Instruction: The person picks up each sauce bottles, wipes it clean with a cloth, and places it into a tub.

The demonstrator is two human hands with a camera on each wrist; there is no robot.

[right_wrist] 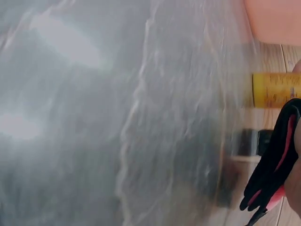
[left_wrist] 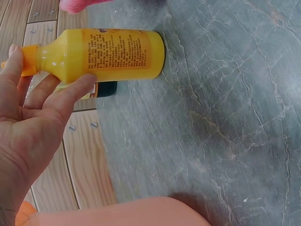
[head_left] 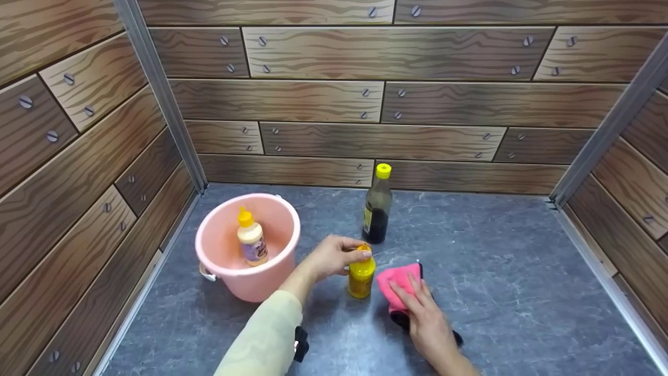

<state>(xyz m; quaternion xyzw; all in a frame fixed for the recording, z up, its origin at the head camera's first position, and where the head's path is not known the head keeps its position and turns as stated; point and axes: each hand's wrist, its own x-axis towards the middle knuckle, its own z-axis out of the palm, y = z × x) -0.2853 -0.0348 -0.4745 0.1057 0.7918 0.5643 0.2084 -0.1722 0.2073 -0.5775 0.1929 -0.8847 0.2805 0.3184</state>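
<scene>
A yellow squeeze bottle (head_left: 361, 282) with an orange cap stands upright near the middle of the table. My left hand (head_left: 331, 257) pinches it at the cap; in the left wrist view the thumb lies on the cap and a fingertip reaches the shoulder of the bottle (left_wrist: 117, 54). To the right, my right hand (head_left: 430, 326) holds a folded pink and black cloth (head_left: 397, 282), fingers spread over its pink top. The right wrist view shows the cloth's (right_wrist: 277, 155) black folded layers beside the hand, with the yellow bottle (right_wrist: 273, 89) behind.
A pink bucket (head_left: 255, 284) stands at the left, holding a white bottle (head_left: 254, 243) with a yellow nozzle cap. Behind the yellow bottle is a dark sauce bottle (head_left: 377, 206) with a yellow cap. Wood-patterned walls (head_left: 334, 99) close in the grey marbled table (head_left: 522, 292).
</scene>
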